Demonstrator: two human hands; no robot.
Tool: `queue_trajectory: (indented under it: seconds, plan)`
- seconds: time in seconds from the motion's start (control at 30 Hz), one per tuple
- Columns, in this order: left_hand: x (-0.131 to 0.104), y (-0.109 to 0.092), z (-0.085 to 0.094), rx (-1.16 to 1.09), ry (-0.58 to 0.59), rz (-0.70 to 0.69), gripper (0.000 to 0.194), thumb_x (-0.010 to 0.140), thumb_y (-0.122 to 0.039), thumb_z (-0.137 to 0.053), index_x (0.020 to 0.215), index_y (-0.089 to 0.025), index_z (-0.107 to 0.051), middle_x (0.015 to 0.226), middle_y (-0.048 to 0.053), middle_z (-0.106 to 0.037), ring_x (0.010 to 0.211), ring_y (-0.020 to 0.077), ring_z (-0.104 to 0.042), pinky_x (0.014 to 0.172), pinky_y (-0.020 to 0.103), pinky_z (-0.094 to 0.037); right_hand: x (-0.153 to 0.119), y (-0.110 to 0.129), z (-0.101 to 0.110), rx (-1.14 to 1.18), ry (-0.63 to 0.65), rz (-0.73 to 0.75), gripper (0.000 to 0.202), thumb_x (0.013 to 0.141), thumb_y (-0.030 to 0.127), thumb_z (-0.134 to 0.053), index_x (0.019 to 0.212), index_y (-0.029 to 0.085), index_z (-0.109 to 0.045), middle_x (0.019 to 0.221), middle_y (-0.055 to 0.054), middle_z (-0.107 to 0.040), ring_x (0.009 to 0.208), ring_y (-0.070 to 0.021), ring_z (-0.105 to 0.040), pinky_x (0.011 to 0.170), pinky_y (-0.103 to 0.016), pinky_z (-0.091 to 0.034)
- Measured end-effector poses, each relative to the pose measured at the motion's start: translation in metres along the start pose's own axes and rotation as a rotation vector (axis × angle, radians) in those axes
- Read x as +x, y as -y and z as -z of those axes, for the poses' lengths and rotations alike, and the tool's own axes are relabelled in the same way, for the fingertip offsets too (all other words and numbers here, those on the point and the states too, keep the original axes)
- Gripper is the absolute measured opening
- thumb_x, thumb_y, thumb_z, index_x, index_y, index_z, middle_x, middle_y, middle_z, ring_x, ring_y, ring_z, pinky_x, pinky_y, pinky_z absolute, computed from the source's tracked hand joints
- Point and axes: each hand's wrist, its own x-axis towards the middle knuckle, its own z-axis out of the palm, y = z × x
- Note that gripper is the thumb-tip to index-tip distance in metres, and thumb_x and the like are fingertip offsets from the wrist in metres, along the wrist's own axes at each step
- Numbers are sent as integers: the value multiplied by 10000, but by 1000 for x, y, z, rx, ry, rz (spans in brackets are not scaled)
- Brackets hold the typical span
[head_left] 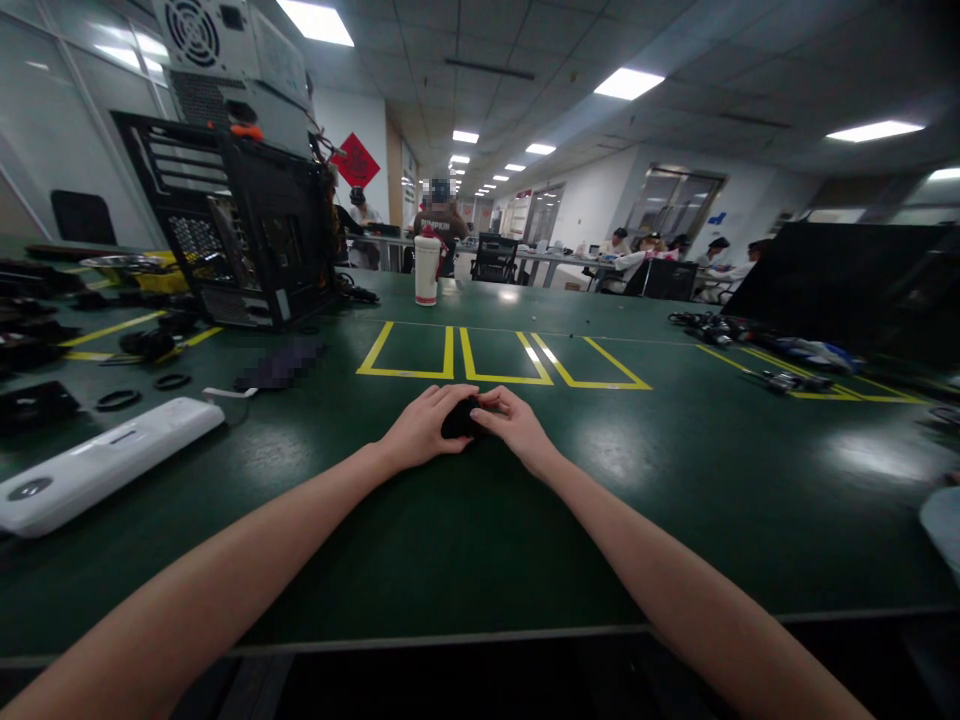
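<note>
Both of my hands meet over the middle of the green table (pixel 480 540), around a small black object (pixel 459 420). My left hand (pixel 426 428) is wrapped about its left side, thumb below and fingers over the top. From the right, my right hand (pixel 516 425) pinches at it with thumb and fingertips. Much of the object is covered by my fingers, and its exact kind cannot be made out. Just beyond my hands lie three yellow tape outlines (pixel 508 380) on the tabletop.
A black computer case (pixel 277 235) stands at the back left, a power supply (pixel 202 40) on top. A white elongated device (pixel 112 465) and black rings (pixel 118 400) lie left. A white cup (pixel 427 270) stands behind the outlines. Cables (pixel 709 328) and a black panel (pixel 855 280) are right.
</note>
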Motion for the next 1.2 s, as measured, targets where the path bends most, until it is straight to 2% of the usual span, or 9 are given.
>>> queue_trajectory:
  seconds: [0.13, 0.23, 0.4, 0.57, 0.7, 0.8, 1.0, 1.2]
  plan:
    - [0, 0, 0, 1, 3, 3, 616, 674, -230, -626, 1218, -239, -337, 1186, 45, -484, 1059, 222, -466, 892, 380, -399, 1, 1, 0, -11, -31, -22, 266, 670, 264, -624, 907, 187, -532, 924, -20, -564, 884, -141, -554, 854, -331, -420]
    - [0, 0, 0, 7, 8, 17, 628, 672, -233, -628, 1225, -239, -331, 1179, 51, -486, 1050, 228, -472, 880, 386, -405, 0, 0, 1, 2, 5, -77, 326, 669, 252, -622, 973, 179, -528, 982, -45, -566, 910, -154, -557, 872, -352, -410]
    - [0, 0, 0, 13, 6, 10, 622, 672, -221, -627, 1220, -244, -333, 1185, 49, -485, 1044, 231, -476, 878, 394, -401, -1, -1, 4, 34, 46, -29, 355, 589, 209, -687, 893, 201, -505, 943, -6, -551, 934, -150, -537, 861, -340, -425]
    - [0, -1, 1, 16, 6, 13, 623, 673, -233, -628, 1222, -240, -334, 1176, 54, -488, 1045, 229, -477, 870, 387, -408, -1, 2, 2, 4, 0, -35, 224, 668, 305, -621, 838, 198, -523, 874, -3, -559, 884, -135, -534, 838, -332, -425]
    - [0, -1, 0, 16, 4, 10, 625, 668, -223, -630, 1219, -234, -336, 1170, 48, -493, 1038, 217, -480, 880, 372, -403, 2, 0, 1, 5, -33, -87, 278, 664, 308, -624, 901, 196, -532, 915, -25, -572, 891, -148, -542, 840, -350, -421]
    - [1, 0, 0, 18, 2, 13, 625, 664, -227, -633, 1215, -232, -340, 1174, 49, -491, 1037, 218, -480, 891, 377, -394, 3, -1, 3, 9, -6, -143, 306, 669, 299, -620, 937, 175, -542, 956, -54, -578, 902, -159, -547, 861, -368, -407]
    - [0, -1, 0, 16, 8, 21, 633, 661, -228, -632, 1219, -245, -334, 1180, 49, -488, 1038, 226, -480, 870, 384, -405, 0, 2, 7, 72, 57, -94, 365, 553, 192, -710, 860, 204, -512, 867, 7, -577, 873, -139, -553, 852, -339, -415]
    - [0, 0, -1, 17, 8, 23, 632, 664, -224, -631, 1222, -243, -334, 1177, 49, -485, 1042, 224, -474, 879, 381, -402, 1, 3, 4, 35, 1, -90, 245, 644, 305, -646, 827, 199, -524, 867, -4, -582, 864, -135, -547, 844, -342, -417]
